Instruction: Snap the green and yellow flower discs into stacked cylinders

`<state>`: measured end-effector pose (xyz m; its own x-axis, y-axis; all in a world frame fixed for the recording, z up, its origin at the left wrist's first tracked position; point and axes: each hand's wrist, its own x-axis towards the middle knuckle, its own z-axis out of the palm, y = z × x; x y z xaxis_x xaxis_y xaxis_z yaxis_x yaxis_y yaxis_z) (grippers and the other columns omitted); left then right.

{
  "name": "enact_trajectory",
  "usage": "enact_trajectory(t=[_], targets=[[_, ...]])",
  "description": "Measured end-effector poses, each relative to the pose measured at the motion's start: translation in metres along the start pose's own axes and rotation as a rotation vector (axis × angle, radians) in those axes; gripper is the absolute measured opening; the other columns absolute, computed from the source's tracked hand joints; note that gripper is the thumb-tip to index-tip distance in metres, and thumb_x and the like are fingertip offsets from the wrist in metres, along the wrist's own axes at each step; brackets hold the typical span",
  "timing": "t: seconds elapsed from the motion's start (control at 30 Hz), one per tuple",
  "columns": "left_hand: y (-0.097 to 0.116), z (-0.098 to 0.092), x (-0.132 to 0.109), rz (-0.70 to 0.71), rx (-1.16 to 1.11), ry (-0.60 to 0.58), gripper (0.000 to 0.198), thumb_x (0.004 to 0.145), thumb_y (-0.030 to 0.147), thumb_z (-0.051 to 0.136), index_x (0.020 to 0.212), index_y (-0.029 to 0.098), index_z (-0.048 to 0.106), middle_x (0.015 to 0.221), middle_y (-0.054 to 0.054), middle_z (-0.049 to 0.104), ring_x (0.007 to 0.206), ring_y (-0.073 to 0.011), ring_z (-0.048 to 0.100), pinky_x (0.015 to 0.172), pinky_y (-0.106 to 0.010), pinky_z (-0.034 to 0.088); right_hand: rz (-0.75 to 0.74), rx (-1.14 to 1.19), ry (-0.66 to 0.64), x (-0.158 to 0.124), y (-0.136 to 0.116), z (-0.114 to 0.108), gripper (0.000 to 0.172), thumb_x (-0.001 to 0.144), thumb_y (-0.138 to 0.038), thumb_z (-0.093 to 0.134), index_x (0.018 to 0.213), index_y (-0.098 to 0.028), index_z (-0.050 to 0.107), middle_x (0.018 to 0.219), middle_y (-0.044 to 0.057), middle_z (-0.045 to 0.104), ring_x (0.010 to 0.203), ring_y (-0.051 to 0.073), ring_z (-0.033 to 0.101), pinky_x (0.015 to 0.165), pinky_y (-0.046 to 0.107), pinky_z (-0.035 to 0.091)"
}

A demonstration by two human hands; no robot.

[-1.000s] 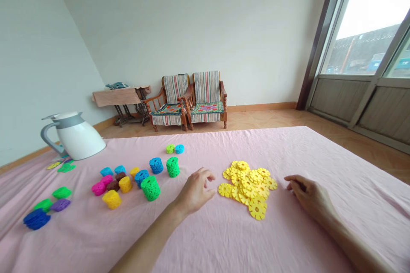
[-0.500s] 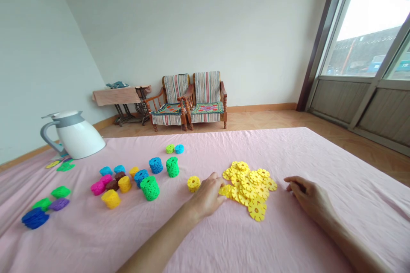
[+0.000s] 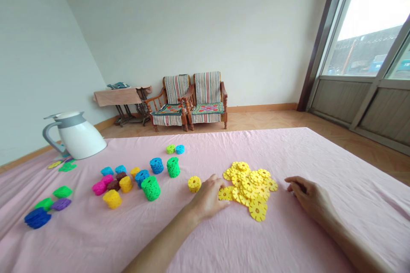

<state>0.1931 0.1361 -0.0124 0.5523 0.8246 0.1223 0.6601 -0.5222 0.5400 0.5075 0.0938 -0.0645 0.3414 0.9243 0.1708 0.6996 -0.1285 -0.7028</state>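
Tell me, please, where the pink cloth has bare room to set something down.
Bare cloth lies beyond the yellow pile, right of the right hand, and on the pile's near side. Coloured stacks crowd the area left of the left hand.

The left hand (image 3: 208,199) is at the left edge of a heap of yellow notched discs (image 3: 248,185), its thumb and fingers parted about an outlying disc (image 3: 225,194) (whether they touch it is hard to tell). Just beside its back stands a short yellow stack (image 3: 194,184). The right hand (image 3: 309,196), fingers loosely bent, is apart from the heap, over the pink cloth (image 3: 282,239). Further left stand 2 tall green stacks (image 3: 150,188) and 2 blue stacks (image 3: 156,165). A white-and-grey jug (image 3: 81,138) sits far left; 2 wooden armchairs (image 3: 207,88) stand beyond.
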Motion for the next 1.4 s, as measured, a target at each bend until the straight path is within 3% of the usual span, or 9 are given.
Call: enact_trajectory(t=[0.1,0.3,0.43,0.53,0.73,0.9,1.07,1.17,1.4], targets=[[0.003,-0.011,0.0,-0.003,0.031,0.041,0.025,0.06,0.019,0.068,0.083,0.018,0.059,0.085,0.0,0.055,0.069,-0.013,0.053,0.064,-0.023,0.041,-0.001,0.006,0.001,0.0,0.0,0.0,0.034,0.077,-0.036,0.039,0.092,-0.02,0.064,0.075,0.001,0.07,0.064,0.017,0.063,0.058,0.026,0.044],[-0.013,-0.068,-0.008,-0.054,0.122,0.25,0.021,0.064,0.016,0.061,0.084,0.018,0.059,0.083,0.0,0.057,0.066,-0.0122,0.052,0.062,-0.023,0.039,-0.003,0.007,0.0,0.0,0.0,0.0,0.033,0.076,-0.036,0.039,0.091,-0.02,0.064,0.075,0.001,0.07,0.065,0.018,0.063,0.059,0.027,0.044],[-0.03,-0.088,-0.017,-0.151,0.17,0.235,0.009,0.066,0.013,0.054,0.074,0.017,0.058,0.073,0.001,0.058,0.064,-0.0124,0.052,0.059,-0.022,0.038,-0.014,0.005,0.012,0.0,-0.001,0.0,0.034,0.075,-0.036,0.039,0.09,-0.021,0.065,0.074,0.002,0.07,0.064,0.018,0.062,0.057,0.027,0.044],[-0.038,-0.089,-0.021,-0.177,0.181,0.21,0.005,0.068,0.015,0.053,0.069,0.017,0.057,0.069,0.001,0.058,0.065,-0.013,0.053,0.059,-0.022,0.038,-0.016,0.001,0.016,0.0,-0.002,-0.001,0.034,0.074,-0.037,0.04,0.089,-0.021,0.066,0.073,0.002,0.07,0.063,0.018,0.062,0.056,0.028,0.044],[-0.045,-0.098,-0.038,-0.201,0.201,0.216,0.014,0.071,0.019,0.05,0.082,0.017,0.059,0.081,-0.001,0.06,0.064,-0.0135,0.053,0.063,-0.025,0.04,-0.003,0.0,-0.01,0.001,0.0,-0.001,0.034,0.076,-0.038,0.039,0.091,-0.02,0.064,0.075,0.002,0.07,0.067,0.019,0.063,0.061,0.029,0.045],[-0.042,-0.102,-0.075,-0.252,0.212,0.055,0.016,0.07,0.02,0.053,0.085,0.02,0.058,0.09,0.0,0.058,0.066,-0.0136,0.053,0.066,-0.026,0.04,-0.005,-0.009,0.002,0.001,0.0,-0.001,0.034,0.075,-0.037,0.039,0.09,-0.021,0.065,0.074,0.002,0.07,0.063,0.018,0.062,0.059,0.029,0.045],[-0.032,-0.086,-0.103,-0.215,0.144,-0.101,0.03,0.065,0.019,0.057,0.095,0.024,0.056,0.095,0.001,0.056,0.077,-0.0162,0.054,0.072,-0.026,0.039,-0.023,-0.029,0.005,0.001,0.001,-0.001,0.035,0.075,-0.037,0.039,0.09,-0.02,0.065,0.074,0.002,0.07,0.063,0.018,0.062,0.057,0.028,0.044],[-0.027,-0.073,-0.103,-0.214,0.138,-0.088,0.027,0.065,0.019,0.057,0.092,0.023,0.057,0.095,-0.001,0.054,0.085,-0.0185,0.053,0.074,-0.026,0.039,-0.018,-0.034,-0.005,0.001,0.002,0.0,0.035,0.076,-0.037,0.038,0.091,-0.02,0.065,0.075,0.002,0.07,0.064,0.018,0.062,0.057,0.028,0.043],[-0.029,-0.058,-0.094,-0.248,0.18,-0.028,0.016,0.064,0.016,0.05,0.079,0.021,0.053,0.087,0.0,0.054,0.08,-0.0172,0.053,0.068,-0.025,0.038,-0.022,-0.03,-0.014,0.001,0.004,0.0,0.033,0.077,-0.035,0.038,0.092,-0.021,0.064,0.077,0.001,0.07,0.068,0.018,0.063,0.062,0.028,0.044]])
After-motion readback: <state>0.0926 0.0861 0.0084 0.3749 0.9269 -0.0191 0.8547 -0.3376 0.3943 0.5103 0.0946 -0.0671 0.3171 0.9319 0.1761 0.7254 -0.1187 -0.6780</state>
